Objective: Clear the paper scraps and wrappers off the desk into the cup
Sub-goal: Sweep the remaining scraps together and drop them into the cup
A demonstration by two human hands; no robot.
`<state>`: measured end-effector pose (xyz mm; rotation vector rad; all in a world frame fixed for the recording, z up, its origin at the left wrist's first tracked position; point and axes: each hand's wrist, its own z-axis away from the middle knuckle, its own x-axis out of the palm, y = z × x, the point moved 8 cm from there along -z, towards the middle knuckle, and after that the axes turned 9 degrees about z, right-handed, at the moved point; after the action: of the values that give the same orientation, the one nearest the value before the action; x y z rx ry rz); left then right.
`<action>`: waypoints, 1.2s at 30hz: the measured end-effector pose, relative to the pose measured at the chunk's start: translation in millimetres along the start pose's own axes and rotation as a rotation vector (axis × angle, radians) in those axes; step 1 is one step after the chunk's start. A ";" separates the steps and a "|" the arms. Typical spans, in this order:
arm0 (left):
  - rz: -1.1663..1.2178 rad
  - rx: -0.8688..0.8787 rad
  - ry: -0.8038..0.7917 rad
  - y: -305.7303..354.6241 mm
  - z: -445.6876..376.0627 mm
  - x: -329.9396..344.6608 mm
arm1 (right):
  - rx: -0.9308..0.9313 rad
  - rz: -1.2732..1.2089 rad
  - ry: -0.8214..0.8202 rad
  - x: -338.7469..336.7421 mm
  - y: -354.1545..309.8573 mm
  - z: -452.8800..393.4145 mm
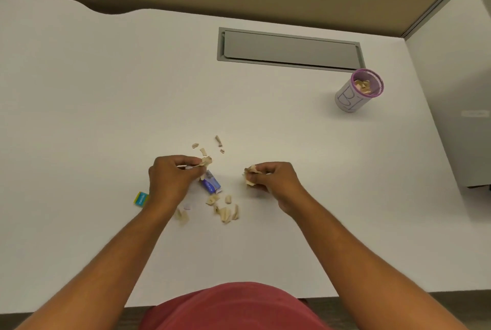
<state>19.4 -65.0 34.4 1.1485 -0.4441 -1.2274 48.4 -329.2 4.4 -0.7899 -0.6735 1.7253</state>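
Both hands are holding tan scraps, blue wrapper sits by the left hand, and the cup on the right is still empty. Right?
Not quite. The cup is not empty: the head view shows tan scraps inside it. The rest holds: the left hand and right hand each hold tan scraps, and the blue wrapper sits by the left hand.

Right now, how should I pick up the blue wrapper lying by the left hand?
Pinch the blue wrapper at its free lower-right end, coming from the right. It lies flat and slanted, its upper-left end tucked under the left hand, which already holds paper scraps.
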 end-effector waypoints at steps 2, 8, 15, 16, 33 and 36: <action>0.127 -0.038 -0.047 17.2 2.4 23.7 | 0.017 -0.149 -0.058 -17.9 -9.3 -2.5; 0.389 -0.040 -0.230 82.9 11.8 127.7 | -0.014 -0.280 -0.088 -93.4 -46.0 -15.8; 0.403 0.030 -0.387 161.5 8.1 250.5 | -0.131 -0.300 0.080 -219.4 -105.8 -42.7; 0.402 0.028 -0.407 171.3 4.8 267.0 | -0.151 -0.313 0.108 -236.8 -114.8 -47.9; -0.320 0.225 -0.327 257.4 -41.5 431.5 | -0.126 0.212 0.561 -370.7 -150.5 -117.4; -0.305 0.228 -0.364 260.8 -36.2 429.6 | -0.191 0.401 0.568 -367.0 -162.3 -116.3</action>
<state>325.4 -456.3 118.5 1.2177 -0.7152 -1.6978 311.1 -632.1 121.4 -1.5563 -0.2997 1.6749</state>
